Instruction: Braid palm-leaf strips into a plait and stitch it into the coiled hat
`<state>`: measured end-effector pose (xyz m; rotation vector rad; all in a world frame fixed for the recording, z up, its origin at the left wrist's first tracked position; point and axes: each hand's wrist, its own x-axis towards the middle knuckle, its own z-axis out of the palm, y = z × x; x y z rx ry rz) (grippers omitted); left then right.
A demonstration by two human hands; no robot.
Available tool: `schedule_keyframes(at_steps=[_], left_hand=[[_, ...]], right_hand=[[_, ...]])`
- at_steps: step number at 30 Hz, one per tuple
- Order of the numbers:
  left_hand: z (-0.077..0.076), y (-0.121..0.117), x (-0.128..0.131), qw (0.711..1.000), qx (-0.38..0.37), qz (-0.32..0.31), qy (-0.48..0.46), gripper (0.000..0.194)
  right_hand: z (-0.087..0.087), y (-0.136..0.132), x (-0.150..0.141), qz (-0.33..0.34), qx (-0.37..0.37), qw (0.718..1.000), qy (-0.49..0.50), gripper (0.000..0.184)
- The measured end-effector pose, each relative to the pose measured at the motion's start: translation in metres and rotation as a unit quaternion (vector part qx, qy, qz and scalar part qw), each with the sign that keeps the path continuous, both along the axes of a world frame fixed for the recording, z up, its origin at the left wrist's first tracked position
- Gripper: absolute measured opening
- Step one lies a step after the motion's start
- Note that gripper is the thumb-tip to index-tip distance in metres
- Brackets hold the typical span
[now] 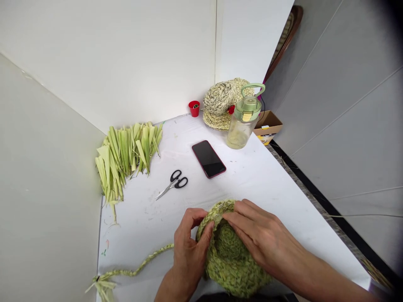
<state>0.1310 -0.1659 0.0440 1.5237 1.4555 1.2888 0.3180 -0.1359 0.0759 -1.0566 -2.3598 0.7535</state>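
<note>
A coiled bowl of green braided leaf strips point(233, 268) sits at the near edge of the white table point(239, 184). My left hand point(190, 245) grips its left rim, fingers over the edge. My right hand point(260, 237) lies across the top, fingers pressed on the inner coils and rim. From the bowl's left side, a loose green braid point(134, 268) runs along the table and ends in frayed strips. Part of the bowl is hidden under my hands.
A pile of cut green leaf strips point(126, 157) lies at the left wall. Black-handled scissors point(173, 184) and a phone point(208, 159) rest on the table. Further back are a green-lidded bottle point(244, 123), a dried braided piece point(223, 102), a red cup point(194, 108) and a cardboard box point(267, 128).
</note>
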Motion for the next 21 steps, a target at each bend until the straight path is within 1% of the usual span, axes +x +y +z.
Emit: schedule_keyframes(at_steps=[5, 10, 15, 18, 21], left_hand=[[-0.001, -0.001, 0.0, 1.0, 0.018, -0.009, 0.004, 0.015], [-0.002, -0.001, -0.001, 0.999, 0.025, -0.016, 0.013, 0.013], [-0.002, -0.002, -0.001, 1.0, 0.011, -0.013, -0.005, 0.011], [-0.001, -0.002, -0.001, 1.0, -0.013, -0.005, -0.014, 0.01], [0.0, -0.001, -0.001, 1.0, -0.026, 0.001, -0.015, 0.008]], right_hand=[[0.0, 0.001, -0.001, 0.0, 0.033, 0.999, -0.008, 0.028], [0.0, 0.0, -0.002, 0.005, 0.01, 1.0, -0.004, 0.024], [-0.002, 0.0, -0.002, 0.004, -0.002, 1.0, 0.015, 0.023], [-0.005, 0.001, -0.004, -0.005, -0.009, 1.0, 0.028, 0.024], [-0.011, 0.003, -0.007, -0.015, 0.001, 0.999, 0.043, 0.025]])
